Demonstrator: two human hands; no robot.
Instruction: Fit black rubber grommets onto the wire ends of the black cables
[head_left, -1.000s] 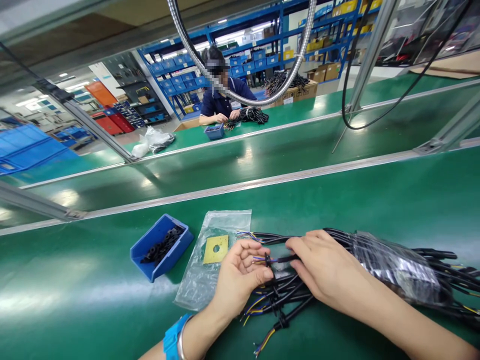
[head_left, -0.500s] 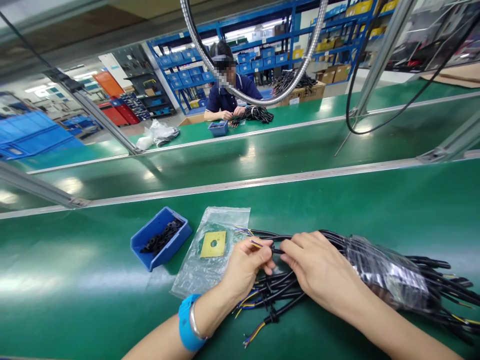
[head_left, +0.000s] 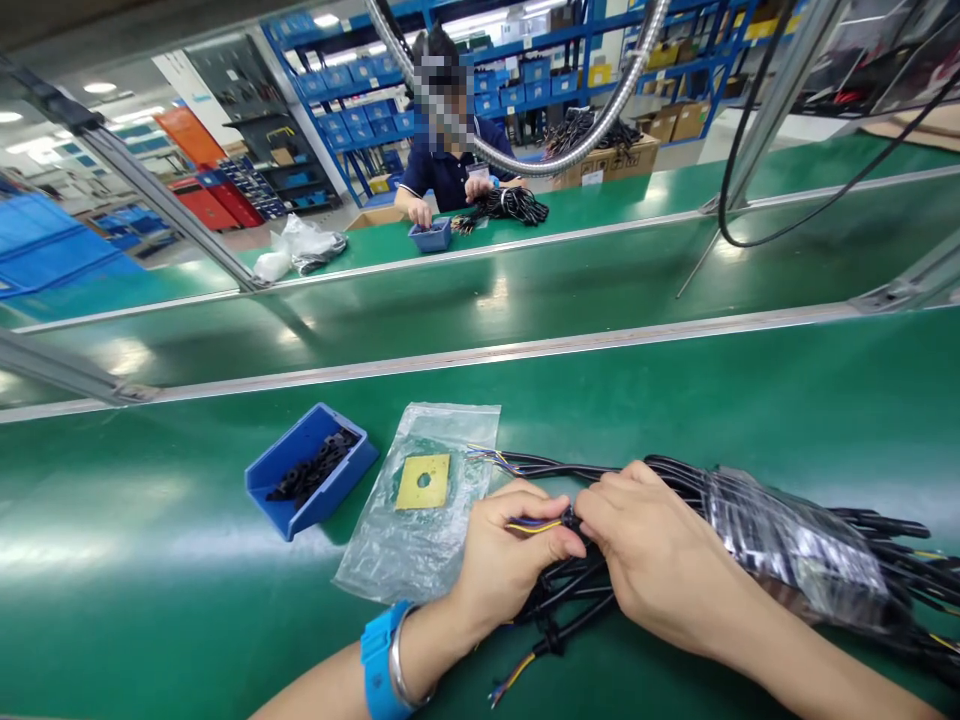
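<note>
My left hand [head_left: 510, 545] pinches a small black grommet [head_left: 571, 518] between thumb and forefinger. It sits around the end of a black cable, and thin blue and yellow wires [head_left: 536, 526] stick out of it beneath my fingers. Close on the right, my right hand [head_left: 652, 535] is closed round that cable, its fingertips against the grommet; most of the cable is hidden. Under both hands lies a bundle of black cables wrapped in clear film [head_left: 802, 545]. One cable with a black grommet [head_left: 553, 637] on it points toward me, its coloured wires bare.
Left of my hands are a blue bin [head_left: 311, 470] of small black parts and a clear plastic bag [head_left: 397, 560] with a yellow square plate [head_left: 423, 482] that has a hole. A metal rail [head_left: 480, 362] crosses behind. Opposite, a co-worker [head_left: 457, 150] reaches into a blue bin [head_left: 430, 236].
Both hands have shifted slightly right, and my left thumb and forefinger have come onto the grommet. The co-worker's one hand has moved into the bin opposite. The view has tilted a little.
</note>
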